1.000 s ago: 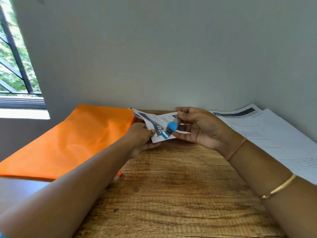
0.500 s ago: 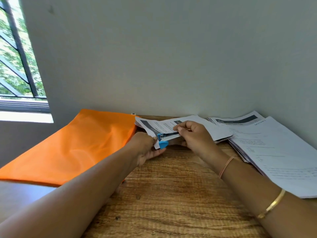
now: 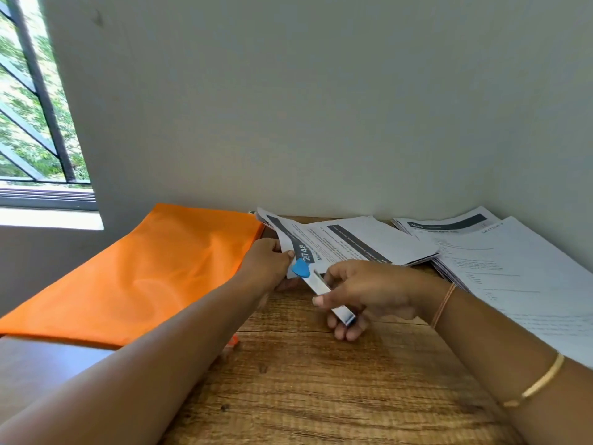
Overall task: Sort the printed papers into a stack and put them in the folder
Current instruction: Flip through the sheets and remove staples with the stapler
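Printed white papers with a dark grey header band are the small bundle in play, mostly lying on the brown wood-grain table up near the wall, gripped corner lifted a bit. Left hand pinches the bundle's near-left corner, thumb on top, fingers tucked underneath. Right at that pinch, against the same corner, sits the blue end of a slim white tool with a blue tip. It looks like a little stapler, but I can't swear to it. Right hand is curled round the tool's white body, just right of the pinch and nearer the camera. Flat orange plastic folder lies directly left of the grip, its edge just beside the left hand. Off to the right of the grip there's a bigger pile of white printed sheets, and the bundle's far corner reaches its edge.
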